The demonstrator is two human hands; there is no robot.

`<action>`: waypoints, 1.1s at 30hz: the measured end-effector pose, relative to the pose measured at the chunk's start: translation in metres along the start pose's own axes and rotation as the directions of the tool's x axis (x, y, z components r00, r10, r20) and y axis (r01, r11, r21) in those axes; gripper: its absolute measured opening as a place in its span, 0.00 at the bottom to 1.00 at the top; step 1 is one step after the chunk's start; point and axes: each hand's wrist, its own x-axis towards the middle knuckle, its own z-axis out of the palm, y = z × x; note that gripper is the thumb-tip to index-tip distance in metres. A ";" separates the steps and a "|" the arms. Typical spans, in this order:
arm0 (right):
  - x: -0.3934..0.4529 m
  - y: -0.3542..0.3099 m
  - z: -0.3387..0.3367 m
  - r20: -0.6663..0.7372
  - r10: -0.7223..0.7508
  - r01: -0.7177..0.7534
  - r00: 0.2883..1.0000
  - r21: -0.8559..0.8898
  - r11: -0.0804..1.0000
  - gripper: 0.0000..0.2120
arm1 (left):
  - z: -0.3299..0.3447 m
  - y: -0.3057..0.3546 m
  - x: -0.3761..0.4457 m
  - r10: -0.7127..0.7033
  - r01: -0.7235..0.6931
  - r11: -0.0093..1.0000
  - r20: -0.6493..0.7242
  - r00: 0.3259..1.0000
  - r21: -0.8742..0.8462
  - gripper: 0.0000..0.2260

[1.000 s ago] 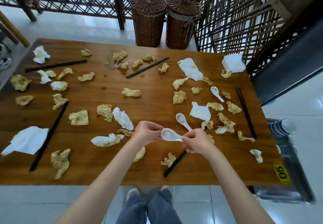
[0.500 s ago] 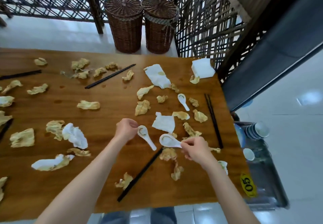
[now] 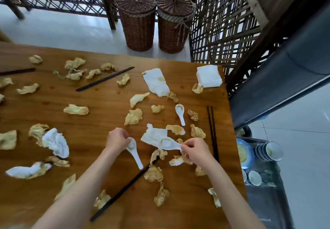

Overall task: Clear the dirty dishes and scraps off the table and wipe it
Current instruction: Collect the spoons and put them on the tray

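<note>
The wooden table point(image 3: 107, 121) is strewn with several crumpled stained napkins, white tissues and black chopsticks. My left hand point(image 3: 117, 140) pinches the bowl end of a white ceramic spoon point(image 3: 135, 154), its handle pointing toward me. My right hand point(image 3: 195, 151) holds a second white spoon point(image 3: 168, 144) by its handle, bowl to the left, over a white tissue point(image 3: 154, 135). A third white spoon point(image 3: 180, 111) lies loose on the table further back. One chopstick pair point(image 3: 212, 134) lies just right of my right hand, and a single chopstick point(image 3: 123, 191) runs below my hands.
A cart at the right holds a blue plate point(image 3: 245, 153) and stacked small bowls point(image 3: 269, 152). A folded white tissue pack point(image 3: 209, 76) sits at the table's far right corner. Two wicker baskets point(image 3: 137, 20) stand beyond the table by a lattice screen point(image 3: 223, 28).
The view swung right toward the cart. My left hand let go of the first spoon, moved left and took hold of the second spoon; my right hand kept the first spoon.
</note>
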 end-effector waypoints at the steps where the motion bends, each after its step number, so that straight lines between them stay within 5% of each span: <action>1: 0.002 -0.002 -0.001 0.002 -0.003 0.003 1.000 0.000 1.000 0.07 | -0.002 0.002 0.000 0.002 -0.002 1.000 0.011 1.000 -0.003 0.04; 7: 0.010 -0.014 0.001 0.006 -0.004 0.003 1.000 0.071 0.997 0.07 | -0.021 0.015 -0.014 -0.101 0.104 0.959 0.025 0.995 -0.263 0.03; 13: 0.014 -0.023 0.001 -0.002 -0.022 0.022 1.000 0.127 0.992 0.05 | -0.034 0.024 -0.032 -0.093 0.212 0.715 0.210 0.973 -0.666 0.08; 33: 0.021 -0.040 -0.009 -0.025 -0.059 0.062 0.998 0.154 0.986 0.03 | -0.026 0.059 -0.052 -0.025 0.302 0.475 0.330 0.944 -0.827 0.09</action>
